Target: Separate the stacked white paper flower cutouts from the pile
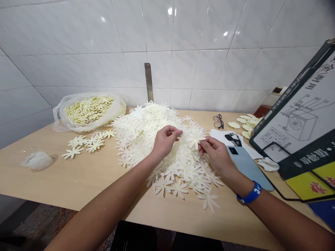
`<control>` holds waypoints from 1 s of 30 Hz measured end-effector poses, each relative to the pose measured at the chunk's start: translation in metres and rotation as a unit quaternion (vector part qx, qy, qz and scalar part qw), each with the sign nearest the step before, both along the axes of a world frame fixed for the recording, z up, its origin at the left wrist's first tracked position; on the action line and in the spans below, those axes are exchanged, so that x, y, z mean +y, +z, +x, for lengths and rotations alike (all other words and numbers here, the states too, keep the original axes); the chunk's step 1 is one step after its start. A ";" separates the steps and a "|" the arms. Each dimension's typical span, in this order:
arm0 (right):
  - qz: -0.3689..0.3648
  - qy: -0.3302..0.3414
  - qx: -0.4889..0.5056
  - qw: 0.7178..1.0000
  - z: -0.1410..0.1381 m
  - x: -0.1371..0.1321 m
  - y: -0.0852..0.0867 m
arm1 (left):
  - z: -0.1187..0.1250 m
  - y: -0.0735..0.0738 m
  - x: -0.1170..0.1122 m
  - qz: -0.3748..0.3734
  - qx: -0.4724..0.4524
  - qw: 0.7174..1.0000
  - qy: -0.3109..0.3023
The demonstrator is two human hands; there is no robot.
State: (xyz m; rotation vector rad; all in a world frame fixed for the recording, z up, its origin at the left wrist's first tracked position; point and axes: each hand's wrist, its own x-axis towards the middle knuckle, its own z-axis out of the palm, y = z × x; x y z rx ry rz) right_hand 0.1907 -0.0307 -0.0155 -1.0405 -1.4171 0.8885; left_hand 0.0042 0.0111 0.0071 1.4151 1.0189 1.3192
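A large heap of white flower-shaped cutouts (146,122) lies on the table before me. Over its right side, my right hand (218,155) pinches a white flower cutout (195,136) by one petal, between thumb and fingertips. My left hand (164,141) is just left of that cutout, above the heap, its thumb and fingers pressed together. What lies between the left fingertips, if anything, blends with the white pieces behind. A few loose cutouts (208,199) rest at the near edge of the heap.
A plastic bag (59,111) of yellowish cutouts stands at the back left, with several pieces (95,144) beside it and a clear bag (37,160) nearer. Rightward are glasses (218,122), a light-blue phone (248,167), yellowish pieces (246,123) and a large leaning box (300,115).
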 end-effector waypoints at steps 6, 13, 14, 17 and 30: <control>-0.023 0.002 0.035 0.999 0.002 0.003 -0.004 | -0.005 0.004 0.003 -0.030 -0.039 0.999 -0.001; -0.073 -0.006 0.102 0.992 0.000 0.003 -0.002 | -0.006 -0.001 0.001 0.004 0.087 0.995 0.048; -0.081 -0.005 0.112 0.990 0.000 0.004 -0.002 | -0.007 -0.002 0.001 0.030 0.117 0.990 0.066; -0.103 0.004 0.130 0.986 0.000 0.005 -0.003 | -0.006 -0.004 -0.001 0.159 0.196 0.960 0.119; -0.069 0.055 0.062 0.994 -0.001 0.003 -0.011 | 0.012 -0.005 -0.023 0.315 0.286 0.905 -0.028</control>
